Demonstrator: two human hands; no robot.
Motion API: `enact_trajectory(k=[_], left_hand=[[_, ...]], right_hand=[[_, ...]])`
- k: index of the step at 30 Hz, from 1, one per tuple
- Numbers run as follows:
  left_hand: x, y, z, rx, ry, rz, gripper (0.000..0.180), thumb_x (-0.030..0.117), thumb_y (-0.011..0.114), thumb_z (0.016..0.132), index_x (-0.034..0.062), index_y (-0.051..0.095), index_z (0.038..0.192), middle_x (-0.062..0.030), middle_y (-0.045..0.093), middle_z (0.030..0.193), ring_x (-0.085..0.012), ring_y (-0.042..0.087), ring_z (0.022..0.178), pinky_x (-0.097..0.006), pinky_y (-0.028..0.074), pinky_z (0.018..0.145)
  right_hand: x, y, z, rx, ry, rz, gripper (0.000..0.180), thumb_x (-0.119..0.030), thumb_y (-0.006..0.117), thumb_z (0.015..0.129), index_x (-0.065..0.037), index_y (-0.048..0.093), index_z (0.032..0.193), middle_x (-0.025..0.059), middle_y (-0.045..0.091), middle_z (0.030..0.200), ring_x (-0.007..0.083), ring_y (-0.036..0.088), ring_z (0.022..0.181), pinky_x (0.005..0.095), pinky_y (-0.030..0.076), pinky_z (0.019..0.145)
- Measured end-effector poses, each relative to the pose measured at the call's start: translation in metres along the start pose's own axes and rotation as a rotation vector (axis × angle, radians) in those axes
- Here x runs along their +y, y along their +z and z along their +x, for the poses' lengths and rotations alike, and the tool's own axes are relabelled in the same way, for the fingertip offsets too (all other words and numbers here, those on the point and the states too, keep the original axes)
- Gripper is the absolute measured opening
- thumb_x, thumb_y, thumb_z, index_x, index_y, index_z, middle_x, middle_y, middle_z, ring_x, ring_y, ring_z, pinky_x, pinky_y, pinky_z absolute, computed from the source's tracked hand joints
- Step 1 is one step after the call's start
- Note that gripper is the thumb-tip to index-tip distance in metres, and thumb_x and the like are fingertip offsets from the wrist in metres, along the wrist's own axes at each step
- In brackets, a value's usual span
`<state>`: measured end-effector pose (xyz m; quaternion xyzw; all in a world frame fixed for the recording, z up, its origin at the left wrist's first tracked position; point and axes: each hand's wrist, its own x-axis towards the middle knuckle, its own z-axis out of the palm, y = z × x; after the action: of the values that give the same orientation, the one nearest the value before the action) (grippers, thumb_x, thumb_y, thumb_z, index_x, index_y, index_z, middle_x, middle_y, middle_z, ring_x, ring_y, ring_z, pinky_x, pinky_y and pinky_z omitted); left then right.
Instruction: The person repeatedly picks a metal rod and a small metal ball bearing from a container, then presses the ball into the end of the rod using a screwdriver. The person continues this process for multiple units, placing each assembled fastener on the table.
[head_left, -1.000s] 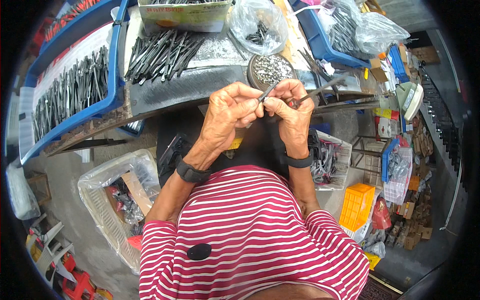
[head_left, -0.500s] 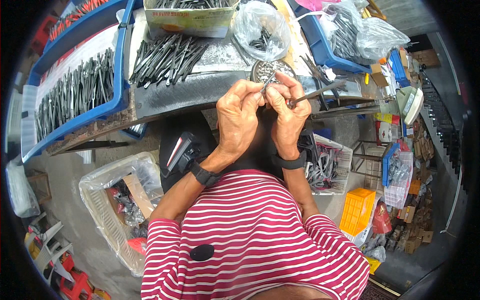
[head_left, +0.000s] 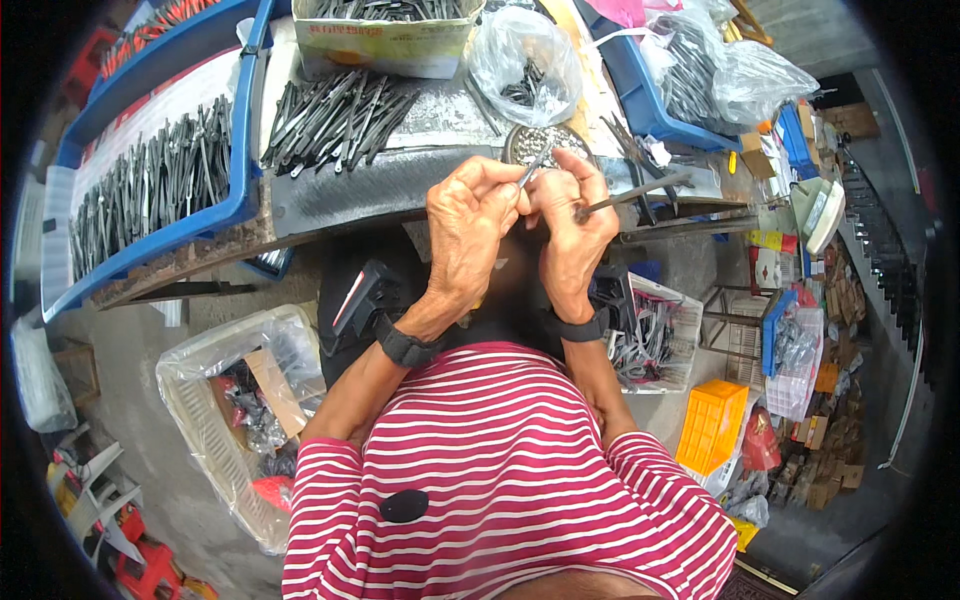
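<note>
Now my right hand (head_left: 575, 228) has turned inward, closed round a dark rod (head_left: 640, 192). Close by, my left hand (head_left: 465, 228) pinches a thin strip (head_left: 534, 168), seemingly steadying it

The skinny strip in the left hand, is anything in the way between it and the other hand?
Nothing that I can see: the right hand is close beside the thin strip, though I can't tell whether they touch.

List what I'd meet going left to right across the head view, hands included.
Blue tray of dark metal strips, loose pile of dark strips, left hand, right hand, orange plastic crate, red bag.
</note>
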<state>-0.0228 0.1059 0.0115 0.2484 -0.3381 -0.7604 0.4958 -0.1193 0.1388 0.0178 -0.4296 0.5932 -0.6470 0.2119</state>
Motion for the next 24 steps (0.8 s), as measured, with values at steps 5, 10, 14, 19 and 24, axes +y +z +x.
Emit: enact_trajectory(k=[5, 10, 14, 19, 24], left_hand=[[0.0021, -0.0021, -0.003, -0.048, -0.01, -0.058, 0.01, -0.004, 0.049, 0.085, -0.0044, 0.056, 0.093, -0.0068, 0.059, 0.073, -0.0064, 0.049, 0.057, -0.017, 0.038, 0.05], [0.0033, -0.0036, -0.0015, -0.046, 0.01, -0.071, 0.01, -0.006, 0.048, 0.084, -0.0051, 0.056, 0.091, -0.0078, 0.059, 0.072, -0.0076, 0.051, 0.057, -0.018, 0.04, 0.051], [0.0036, -0.0078, -0.0009, -0.029, 0.013, -0.044, 0.011, -0.005, 0.049, 0.085, -0.0041, 0.057, 0.092, -0.0052, 0.058, 0.07, -0.0052, 0.047, 0.055, -0.017, 0.036, 0.049], [0.0013, -0.0087, -0.0012, 0.0, 0.039, -0.031, 0.01, -0.003, 0.05, 0.085, -0.0028, 0.058, 0.091, -0.0034, 0.058, 0.069, -0.0041, 0.045, 0.055, -0.017, 0.035, 0.048], [-0.0016, -0.0077, -0.0039, 0.015, 0.1, 0.066, 0.008, -0.003, 0.05, 0.085, -0.002, 0.057, 0.088, -0.0008, 0.056, 0.068, -0.0041, 0.046, 0.055, -0.018, 0.036, 0.048]], right_hand=[[0.0017, -0.0011, 0.0013, 0.035, 0.194, 0.381, 0.031, -0.01, 0.061, 0.084, 0.007, 0.051, 0.109, 0.0062, 0.061, 0.073, 0.0069, 0.052, 0.057, 0.0186, 0.041, 0.05], [0.0012, 0.0015, -0.0004, -0.025, 0.029, 0.049, 0.025, -0.012, 0.059, 0.086, 0.005, 0.054, 0.104, 0.0058, 0.059, 0.068, 0.007, 0.049, 0.052, 0.0202, 0.039, 0.047], [0.0, 0.0011, -0.0005, -0.043, 0.157, 0.183, 0.024, -0.011, 0.056, 0.087, 0.005, 0.054, 0.105, 0.0058, 0.059, 0.075, 0.0081, 0.05, 0.057, 0.0203, 0.04, 0.051], [0.0012, 0.0013, -0.0054, -0.119, 0.061, 0.045, 0.014, -0.006, 0.06, 0.083, 0.002, 0.057, 0.095, 0.0027, 0.058, 0.072, 0.0067, 0.051, 0.059, 0.0193, 0.04, 0.048], [0.0033, 0.0029, -0.0046, -0.106, 0.037, -0.043, 0.007, -0.002, 0.059, 0.083, 0.001, 0.055, 0.078, 0.0009, 0.051, 0.073, 0.007, 0.045, 0.063, 0.0212, 0.037, 0.056]])
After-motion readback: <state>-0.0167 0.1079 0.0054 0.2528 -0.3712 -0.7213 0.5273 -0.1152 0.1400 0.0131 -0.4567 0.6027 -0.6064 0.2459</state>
